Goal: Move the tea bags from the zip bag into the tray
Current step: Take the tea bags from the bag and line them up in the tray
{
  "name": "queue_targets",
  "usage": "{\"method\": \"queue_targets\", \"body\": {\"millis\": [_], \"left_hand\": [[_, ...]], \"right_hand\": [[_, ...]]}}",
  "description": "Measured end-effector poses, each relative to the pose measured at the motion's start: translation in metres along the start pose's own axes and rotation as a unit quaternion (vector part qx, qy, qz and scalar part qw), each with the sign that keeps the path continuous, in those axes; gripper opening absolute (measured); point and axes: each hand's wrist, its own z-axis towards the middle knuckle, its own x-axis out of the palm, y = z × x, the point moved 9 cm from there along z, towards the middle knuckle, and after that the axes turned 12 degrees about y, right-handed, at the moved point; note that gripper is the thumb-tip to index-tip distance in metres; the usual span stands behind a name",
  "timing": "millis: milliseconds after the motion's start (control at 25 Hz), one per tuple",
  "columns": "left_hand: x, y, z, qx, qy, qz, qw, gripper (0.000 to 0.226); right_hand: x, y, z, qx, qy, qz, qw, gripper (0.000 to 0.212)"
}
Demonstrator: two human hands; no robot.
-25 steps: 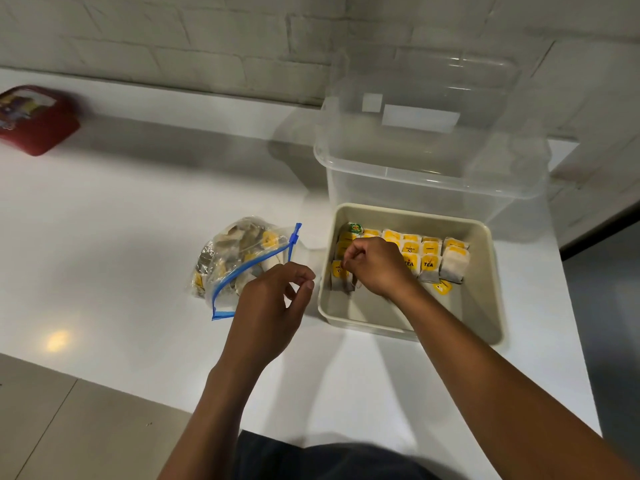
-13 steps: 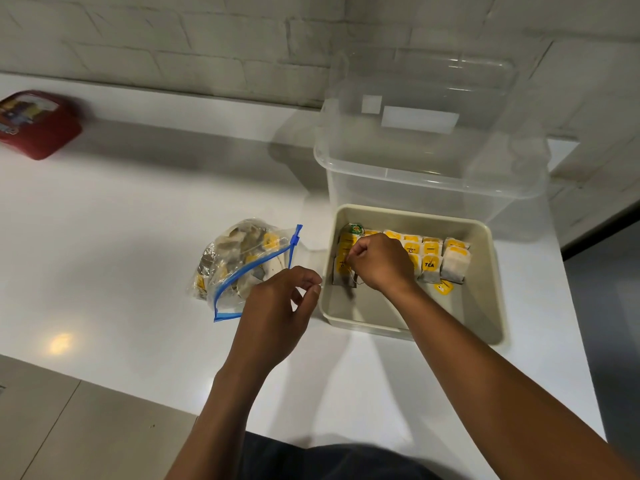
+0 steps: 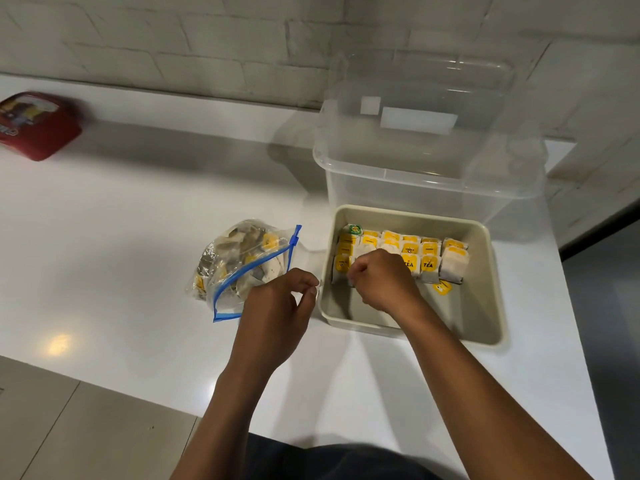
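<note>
The clear zip bag with a blue slider lies open on the white counter, with several tea bags still inside. To its right, the beige tray holds rows of yellow-tagged tea bags along its far side. My right hand is inside the tray at the left end of the front row. Its fingers are curled and pinch a tea bag, which is mostly hidden by the knuckles. My left hand hovers between the bag and the tray's left rim, loosely curled and holding nothing.
A tall clear plastic bin stands right behind the tray against the brick wall. A red packet lies at the far left. A loose yellow tag sits on the tray floor. The counter's front edge is close to my body.
My right hand has shifted slightly toward me at the left end of the front row. My left hand has stayed almost still between bag and tray.
</note>
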Motion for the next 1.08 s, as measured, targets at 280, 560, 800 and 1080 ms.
{"method": "queue_targets", "body": {"millis": [280,560,800,1080], "left_hand": [[-0.009,0.003,-0.010,-0.004,-0.010,0.007,1.000,0.011],[-0.030,0.012,-0.026,-0.021,-0.085,0.037,0.995,0.010],[-0.056,0.027,-0.032,-0.064,-0.104,0.031,0.992,0.045],[-0.071,0.070,-0.029,-0.143,0.020,-0.063,0.988,0.067]], "right_hand": [[-0.002,0.003,-0.008,-0.006,-0.007,-0.034,0.999,0.027],[-0.026,0.072,-0.079,-0.132,-0.107,0.027,0.985,0.017],[0.030,0.148,-0.093,-0.245,-0.038,0.055,0.967,0.027],[0.099,0.195,-0.022,-0.200,0.076,-0.044,0.976,0.024]]}}
